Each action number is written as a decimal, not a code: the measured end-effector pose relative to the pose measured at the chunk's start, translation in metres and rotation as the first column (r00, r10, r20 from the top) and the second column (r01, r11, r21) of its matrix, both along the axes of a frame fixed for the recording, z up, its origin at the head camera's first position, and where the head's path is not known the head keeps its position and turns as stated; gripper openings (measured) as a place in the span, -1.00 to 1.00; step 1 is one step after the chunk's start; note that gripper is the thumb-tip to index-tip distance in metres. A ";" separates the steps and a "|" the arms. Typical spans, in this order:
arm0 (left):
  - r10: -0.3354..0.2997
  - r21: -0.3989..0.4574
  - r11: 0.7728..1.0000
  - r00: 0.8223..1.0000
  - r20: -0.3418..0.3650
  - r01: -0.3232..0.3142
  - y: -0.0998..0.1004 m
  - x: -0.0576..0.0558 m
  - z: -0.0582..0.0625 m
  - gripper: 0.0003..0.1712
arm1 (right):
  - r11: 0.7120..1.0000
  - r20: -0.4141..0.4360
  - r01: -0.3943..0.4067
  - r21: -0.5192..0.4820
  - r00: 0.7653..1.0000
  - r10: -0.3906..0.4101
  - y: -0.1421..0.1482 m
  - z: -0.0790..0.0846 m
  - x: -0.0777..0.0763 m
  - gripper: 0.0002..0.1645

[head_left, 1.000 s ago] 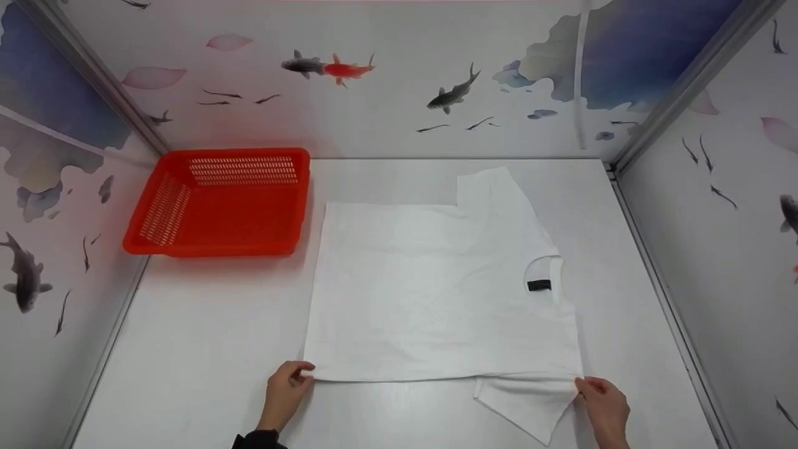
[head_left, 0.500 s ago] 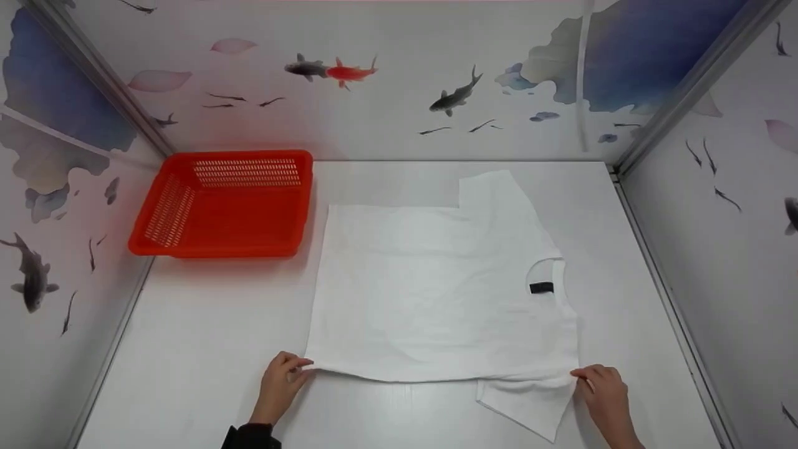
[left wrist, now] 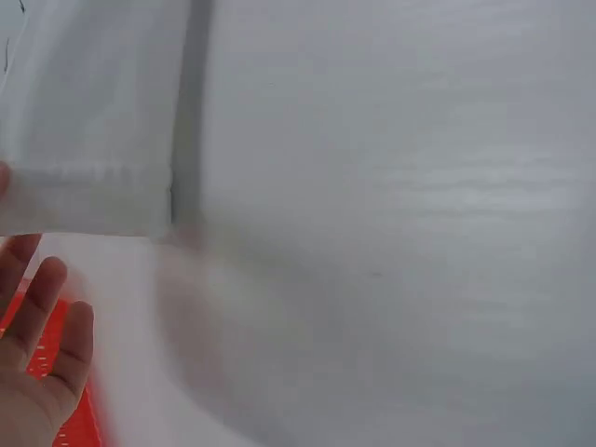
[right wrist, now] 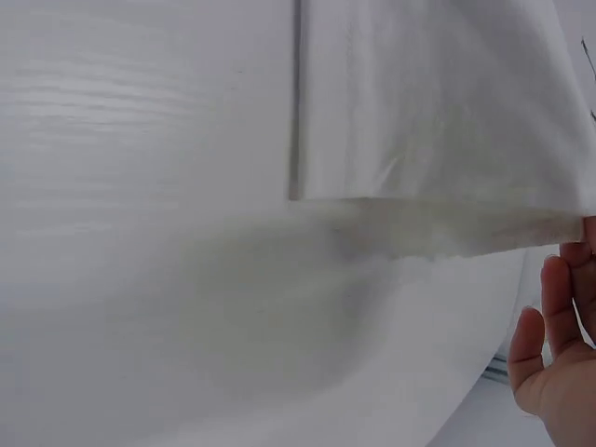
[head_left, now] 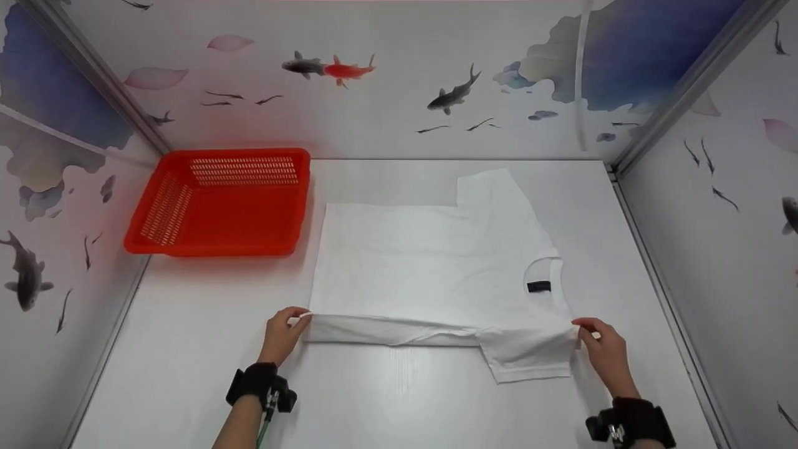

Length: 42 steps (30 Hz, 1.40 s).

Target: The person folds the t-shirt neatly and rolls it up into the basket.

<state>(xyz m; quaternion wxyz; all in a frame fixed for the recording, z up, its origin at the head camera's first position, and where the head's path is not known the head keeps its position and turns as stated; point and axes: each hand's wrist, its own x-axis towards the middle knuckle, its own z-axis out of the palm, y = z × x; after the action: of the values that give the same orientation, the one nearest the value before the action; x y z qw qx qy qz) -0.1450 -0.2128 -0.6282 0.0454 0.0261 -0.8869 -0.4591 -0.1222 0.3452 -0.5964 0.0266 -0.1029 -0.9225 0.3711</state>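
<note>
**One side of the shirt (head_left: 405, 268) came up**

A moment before, the near side of the shirt lay almost flat. Now both hands had lifted it and brought it inward, so we saw a long, turned-up strip (head_left: 368, 329). To us, it looked like a fold that had begun but was not done.

The shirt was in the middle of the white table (head_left: 187, 324), its neck (head_left: 557, 280) on the right. The red basket (head_left: 243, 227) stood near its far left corner. The left hand (head_left: 282, 337) pinched the bottom end and the right hand (head_left: 605, 355) pinched the shoulder end — their other fingers were a little apart. The near sleeve (head_left: 530, 357) stuck out past the strip.

Both wrist views cut off part of each hand, so the pinching tips were hard to see there. We could not tell whether the lifted edge touched the cloth below.
</note>
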 end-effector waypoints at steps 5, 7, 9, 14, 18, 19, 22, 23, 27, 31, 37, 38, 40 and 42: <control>0.043 0.004 0.999 0.997 0.056 -0.044 0.005 -0.025 -0.003 -0.82 | 0.999 0.081 0.028 -0.043 0.996 -0.025 0.000 -0.002 -0.027 -0.69; 0.053 0.003 0.999 0.997 0.058 -0.053 0.007 -0.032 -0.003 -0.82 | 0.999 0.094 0.033 -0.043 0.995 -0.029 0.000 -0.004 -0.036 -0.69; 0.059 -0.006 0.998 0.996 0.064 -0.059 0.009 -0.038 -0.004 -0.80 | 0.999 0.088 0.027 -0.037 0.996 -0.024 0.000 -0.008 -0.044 -0.71; 0.078 -0.056 0.996 0.989 0.129 -0.071 0.013 -0.046 -0.008 -0.78 | 0.999 0.093 0.014 -0.043 0.996 -0.010 -0.003 -0.017 -0.057 -0.71; 0.106 -0.105 0.990 0.983 0.149 -0.091 0.014 -0.047 -0.014 -0.80 | 1.000 0.090 0.007 -0.022 0.996 -0.005 -0.006 -0.023 -0.065 -0.74; 0.115 -0.118 0.988 0.983 0.146 -0.098 0.015 -0.047 -0.016 -0.80 | 1.000 0.087 0.001 -0.006 0.996 0.000 -0.007 -0.024 -0.067 -0.75; 0.144 -0.155 0.981 0.978 0.150 -0.120 0.015 -0.048 -0.020 -0.81 | 0.999 0.084 -0.012 0.048 0.996 0.008 -0.008 -0.027 -0.070 -0.78; 0.151 -0.170 0.977 0.977 0.150 -0.125 0.016 -0.048 -0.021 -0.82 | 0.998 0.078 -0.010 0.068 0.997 0.005 -0.008 -0.027 -0.070 -0.80; 0.173 -0.219 0.966 0.976 0.135 -0.140 0.019 -0.049 -0.022 -0.86 | 0.993 0.048 -0.002 0.117 0.999 -0.004 -0.007 -0.030 -0.072 -0.86; 0.192 -0.253 0.953 0.978 0.082 -0.166 0.024 -0.050 -0.019 -0.88 | 0.993 0.077 -0.038 0.110 0.997 0.030 -0.004 -0.029 -0.071 -0.80; 0.184 -0.318 0.934 0.983 0.026 -0.166 0.032 -0.053 -0.012 -0.93 | 0.992 0.157 -0.099 0.083 0.984 0.085 -0.002 -0.023 -0.067 -0.69; 0.183 -0.336 0.928 0.983 0.031 -0.162 0.034 -0.053 -0.011 -0.94 | 0.992 0.159 -0.102 0.080 0.983 0.088 -0.002 -0.021 -0.065 -0.68; 0.176 -0.360 0.920 0.984 0.037 -0.151 0.038 -0.053 -0.007 -0.91 | 0.990 0.151 -0.112 0.085 0.984 0.098 -0.002 -0.017 -0.059 -0.66; 0.160 -0.366 0.920 0.987 0.032 -0.138 0.046 -0.053 -0.004 -0.89 | 0.989 0.131 -0.113 0.094 0.986 0.100 -0.002 -0.014 -0.052 -0.65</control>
<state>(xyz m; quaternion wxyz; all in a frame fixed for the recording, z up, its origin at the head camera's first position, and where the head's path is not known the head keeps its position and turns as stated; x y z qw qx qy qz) -0.1981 -0.1668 -0.6320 0.0572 0.0987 -0.9527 -0.2819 -0.1743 0.3427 -0.6103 -0.0465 -0.0752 -0.9442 0.3174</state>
